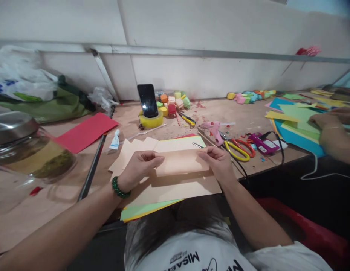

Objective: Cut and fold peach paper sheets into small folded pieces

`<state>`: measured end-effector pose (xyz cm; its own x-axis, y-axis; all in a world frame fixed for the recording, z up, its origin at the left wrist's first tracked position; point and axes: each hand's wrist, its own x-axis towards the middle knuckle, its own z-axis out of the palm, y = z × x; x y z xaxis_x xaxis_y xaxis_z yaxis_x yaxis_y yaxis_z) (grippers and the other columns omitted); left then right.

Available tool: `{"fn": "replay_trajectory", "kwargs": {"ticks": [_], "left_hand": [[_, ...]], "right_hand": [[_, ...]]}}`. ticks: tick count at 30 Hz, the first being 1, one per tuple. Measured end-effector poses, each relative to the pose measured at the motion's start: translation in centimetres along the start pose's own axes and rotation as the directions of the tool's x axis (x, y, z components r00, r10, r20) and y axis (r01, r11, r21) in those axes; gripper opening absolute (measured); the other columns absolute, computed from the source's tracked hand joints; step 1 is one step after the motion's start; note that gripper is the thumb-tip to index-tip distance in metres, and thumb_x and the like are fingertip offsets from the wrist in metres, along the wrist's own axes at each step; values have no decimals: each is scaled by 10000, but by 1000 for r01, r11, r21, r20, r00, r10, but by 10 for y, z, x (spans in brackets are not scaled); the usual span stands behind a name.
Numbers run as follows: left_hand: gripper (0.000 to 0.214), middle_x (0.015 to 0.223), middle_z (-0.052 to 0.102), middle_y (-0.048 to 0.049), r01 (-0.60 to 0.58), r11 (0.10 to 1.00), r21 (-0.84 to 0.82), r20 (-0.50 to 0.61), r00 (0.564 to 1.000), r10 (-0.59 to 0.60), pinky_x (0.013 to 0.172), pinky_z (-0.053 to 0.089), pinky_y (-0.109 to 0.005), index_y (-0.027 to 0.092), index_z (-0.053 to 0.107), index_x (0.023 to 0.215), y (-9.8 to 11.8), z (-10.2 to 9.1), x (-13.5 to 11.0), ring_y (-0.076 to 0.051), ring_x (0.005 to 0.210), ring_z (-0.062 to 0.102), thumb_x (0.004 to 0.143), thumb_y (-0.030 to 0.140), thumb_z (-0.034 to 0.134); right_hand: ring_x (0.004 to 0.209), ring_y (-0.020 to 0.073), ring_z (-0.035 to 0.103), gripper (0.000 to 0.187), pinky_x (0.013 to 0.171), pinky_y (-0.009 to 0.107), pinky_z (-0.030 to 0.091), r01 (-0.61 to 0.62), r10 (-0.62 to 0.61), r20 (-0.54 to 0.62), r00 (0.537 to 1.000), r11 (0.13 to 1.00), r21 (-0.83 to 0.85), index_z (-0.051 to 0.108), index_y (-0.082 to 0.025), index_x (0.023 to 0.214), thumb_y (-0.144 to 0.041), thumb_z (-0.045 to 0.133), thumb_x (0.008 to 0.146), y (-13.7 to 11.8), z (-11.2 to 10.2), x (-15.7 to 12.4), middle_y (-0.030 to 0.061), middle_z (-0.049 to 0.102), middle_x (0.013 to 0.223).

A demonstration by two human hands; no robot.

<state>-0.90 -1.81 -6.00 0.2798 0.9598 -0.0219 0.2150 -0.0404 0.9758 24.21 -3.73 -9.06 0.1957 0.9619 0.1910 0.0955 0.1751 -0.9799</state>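
Left wrist: a bracelet (119, 188) of round, glossy dark green beads, left of centre in the frame.
Shirt: white T-shirt (208, 253) along the bottom edge, with black printed lettering (185, 258) and a thin black line drawing beside it.
Sleeve: short white sleeve (299, 256), lower right corner.
Lap: grey fabric (175, 222), blurred, below centre.
Arms: bare down to the left hand (141, 165) and right hand (217, 162).

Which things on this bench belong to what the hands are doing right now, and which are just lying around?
In use:
- left hand and right hand, pinching the peach sheet along its fold
- stack of coloured sheets under it

Lying about:
- red sheet
- phone propped in the tape roll
- foam cubes
- glue gun
- scissors
- glass jar
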Motion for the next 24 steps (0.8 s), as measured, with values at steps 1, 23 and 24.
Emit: {"fn": "replay_trajectory", "kwargs": {"ticks": [1, 23, 24], "left_hand": [[367, 559, 539, 13, -2, 1000, -3, -3, 1000, 2, 476, 321, -198, 143, 629, 595, 0, 0, 0, -84, 535, 416, 663, 485, 742], [342, 527, 515, 21, -96, 991, -93, -92, 992, 87, 541, 361, -222, 149, 593, 548, 9, 8, -7, -91, 553, 422, 674, 449, 702], [342, 527, 513, 22, -97, 991, -92, -91, 992, 89, 540, 360, -222, 150, 591, 549, 9, 8, -7, -90, 551, 421, 675, 449, 700]], "right_hand": [[555, 136, 571, 412, 534, 278, 497, 2, -2, -4, 1000, 1000, 7, 613, -207, 645, -571, 801, 599, 1, 0, 0, -10, 624, 613], [532, 119, 606, 248, 491, 230, 512, 113, -109, -89, 990, 993, 41, 754, -204, 702, -406, 864, 607, 2, -1, -4, 1, 702, 631], [534, 121, 607, 249, 491, 233, 514, 115, -110, -90, 990, 992, 46, 756, -206, 700, -407, 866, 604, 3, -1, -4, 2, 703, 636]]}}
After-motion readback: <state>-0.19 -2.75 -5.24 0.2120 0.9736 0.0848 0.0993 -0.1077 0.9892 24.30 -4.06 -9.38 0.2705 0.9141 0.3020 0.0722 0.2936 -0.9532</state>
